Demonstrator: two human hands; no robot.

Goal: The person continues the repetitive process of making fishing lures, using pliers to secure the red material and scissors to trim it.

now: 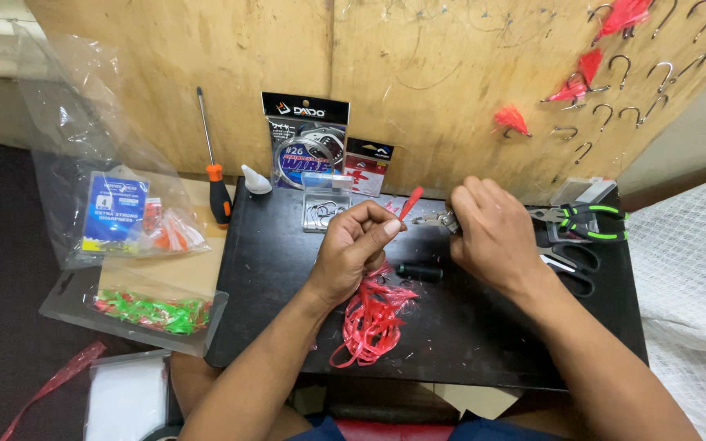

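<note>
My left hand (pixel 355 247) pinches a thin red plastic strip (pixel 410 202) that sticks up between thumb and forefinger. A bundle of red rubbery strands (pixel 372 318) trails from under that hand onto the black board (pixel 271 269). My right hand (pixel 492 233) grips small metal pliers (pixel 437 219), whose tip points left toward the red strip. A small black cylinder (pixel 420 271) lies on the board between the two hands.
Green-handled pliers (pixel 586 220) and black scissors (pixel 574 261) lie right of my right hand. A clear hook box (pixel 323 211), wire and hook packets (pixel 304 139), a glue bottle (pixel 255 180) and a screwdriver (pixel 216 184) stand behind. Bagged lure skirts (pixel 153 314) sit left. Hooks hang on the plywood wall (pixel 614 90).
</note>
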